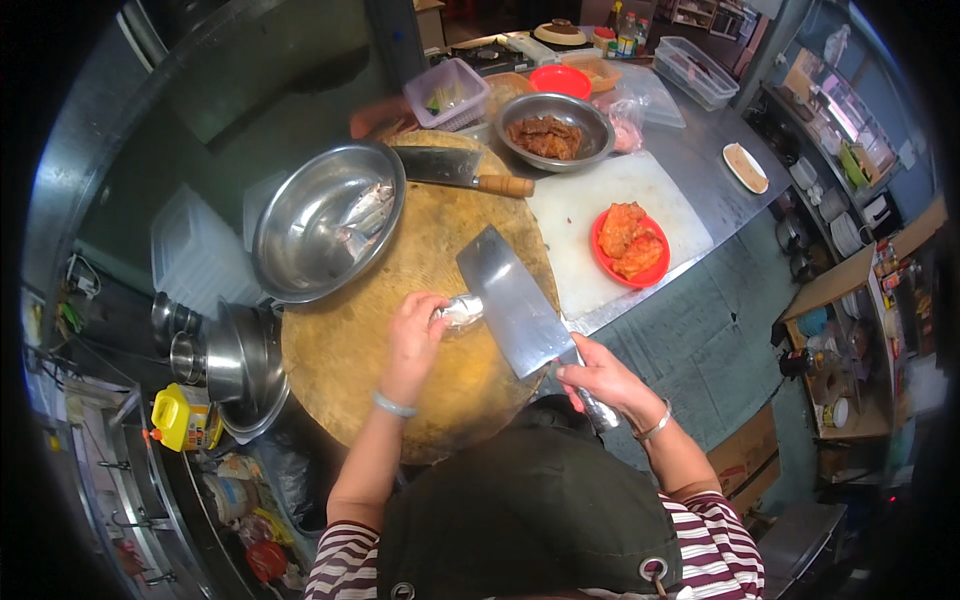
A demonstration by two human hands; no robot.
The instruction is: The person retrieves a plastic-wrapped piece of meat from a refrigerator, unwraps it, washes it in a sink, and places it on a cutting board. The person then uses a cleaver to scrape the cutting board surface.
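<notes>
My left hand point(417, 330) pinches a small silvery piece of fish point(463, 310) on a round wooden chopping block point(360, 360). In my right hand point(604, 379) is the metal handle of a broad cleaver point(517, 304), its blade slanting across the block right beside the fish. A steel bowl point(307, 232) at the block's upper left holds several silvery fish pieces point(367, 217). Behind, a second cleaver with a wooden handle point(506, 185) lies across the block; the bowl's rim is close to its blade.
Right of the block, a white cutting board point(570, 247) bears a red plate point(660, 277) of orange-red marinated meat. A steel bowl point(555, 161) of brown marinated meat stands behind. Plastic baskets point(457, 116) line the back; stacked steel pots point(232, 367) and a yellow jug point(172, 416) are at left.
</notes>
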